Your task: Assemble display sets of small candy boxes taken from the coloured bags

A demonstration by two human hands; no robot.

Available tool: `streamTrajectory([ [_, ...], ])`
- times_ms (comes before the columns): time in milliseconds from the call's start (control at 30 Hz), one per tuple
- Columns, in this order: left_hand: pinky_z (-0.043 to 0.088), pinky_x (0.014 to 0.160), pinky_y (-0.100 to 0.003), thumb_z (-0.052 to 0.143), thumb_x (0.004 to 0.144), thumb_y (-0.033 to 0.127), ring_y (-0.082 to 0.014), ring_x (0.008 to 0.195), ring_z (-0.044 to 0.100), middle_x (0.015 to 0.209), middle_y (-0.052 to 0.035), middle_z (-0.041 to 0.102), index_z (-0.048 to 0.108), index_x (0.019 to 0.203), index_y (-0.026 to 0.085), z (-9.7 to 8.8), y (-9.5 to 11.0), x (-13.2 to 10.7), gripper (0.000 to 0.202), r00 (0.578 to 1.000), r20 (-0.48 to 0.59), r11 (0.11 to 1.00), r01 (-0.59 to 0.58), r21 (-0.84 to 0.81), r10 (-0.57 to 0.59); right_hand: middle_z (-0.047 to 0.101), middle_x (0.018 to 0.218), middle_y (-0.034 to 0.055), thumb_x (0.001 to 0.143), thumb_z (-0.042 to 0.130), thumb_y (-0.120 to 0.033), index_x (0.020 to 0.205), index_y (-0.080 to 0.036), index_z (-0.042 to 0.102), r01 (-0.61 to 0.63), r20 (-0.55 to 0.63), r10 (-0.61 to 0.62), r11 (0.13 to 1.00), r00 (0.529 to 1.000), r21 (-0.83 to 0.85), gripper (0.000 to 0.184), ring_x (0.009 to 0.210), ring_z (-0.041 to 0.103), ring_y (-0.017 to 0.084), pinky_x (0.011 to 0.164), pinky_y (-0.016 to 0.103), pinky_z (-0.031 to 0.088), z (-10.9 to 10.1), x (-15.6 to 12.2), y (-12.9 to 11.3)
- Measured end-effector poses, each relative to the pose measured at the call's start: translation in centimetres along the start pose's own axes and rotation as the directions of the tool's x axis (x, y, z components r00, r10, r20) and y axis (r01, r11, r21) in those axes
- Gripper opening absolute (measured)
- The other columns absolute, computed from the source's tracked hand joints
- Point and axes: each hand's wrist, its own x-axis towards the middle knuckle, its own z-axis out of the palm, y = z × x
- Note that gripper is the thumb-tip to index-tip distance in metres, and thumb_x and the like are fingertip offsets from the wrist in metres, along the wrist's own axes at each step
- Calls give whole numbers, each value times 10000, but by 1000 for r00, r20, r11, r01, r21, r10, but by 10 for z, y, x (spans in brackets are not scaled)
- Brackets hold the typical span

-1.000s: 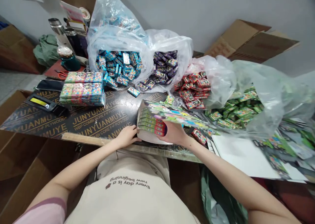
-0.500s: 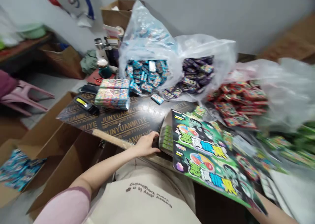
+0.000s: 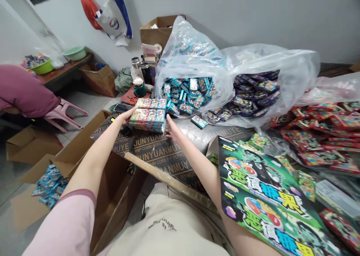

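Note:
A stack of colourful candy packs in clear wrap (image 3: 147,117) lies on the dark printed board (image 3: 160,154). My left hand (image 3: 127,116) is at its left side, fingers reaching to the edge and partly hidden. On the opposite side, my right hand (image 3: 172,130) has its fingers stretched along the stack's right end; whether it presses on the wrap I cannot tell. The stack rests on the board between both hands. Green printed display cards (image 3: 261,181) lie at the right, over my right forearm.
Clear bags hold blue packets (image 3: 180,93) and purple packets (image 3: 253,95); red packets (image 3: 323,132) lie further right. Scissors (image 3: 132,100) and a dark jar (image 3: 138,87) stand behind the stack. An open carton (image 3: 112,211) is below the board's left edge. Another person (image 3: 25,87) sits at left.
My left hand has moved from the board's front edge to the stack's left side. My right hand has come from beneath the green cards to its right side. The view has swung left.

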Motion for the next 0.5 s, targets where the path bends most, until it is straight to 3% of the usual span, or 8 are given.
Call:
streamTrajectory([
  [133,566,720,-358,715,625,655,-266,776,712,799,-136,753,688,817,156,13,-10,7,535,981,178,995,88,-38,-80,677,790,100,781,481,-735,992,-143,617,-35,-30,36,999,999,34,642,707,623,188,567,271,487,2,36,-11],
  [333,552,868,-362,801,569,553,-279,969,696,1045,-143,734,687,1004,144,41,-38,-4,608,945,327,988,63,-138,-15,697,791,64,784,563,-557,986,-169,607,4,48,-6,999,999,40,441,720,653,182,652,289,526,-25,23,5],
  [433,503,976,-404,836,542,480,-285,1124,633,1282,-135,629,530,1295,172,57,-64,-27,869,937,338,975,-12,-222,88,707,937,96,649,709,-482,1080,-155,587,62,84,-62,998,994,6,554,826,677,225,741,350,548,-41,1,19],
  [500,434,1057,-438,857,518,437,-292,1252,541,1443,-134,483,295,1461,221,66,-86,-43,1119,934,288,954,-130,-271,209,658,1148,121,526,800,-410,1248,-175,495,117,70,-115,993,991,-14,818,990,652,265,849,409,531,-51,-18,30],
])
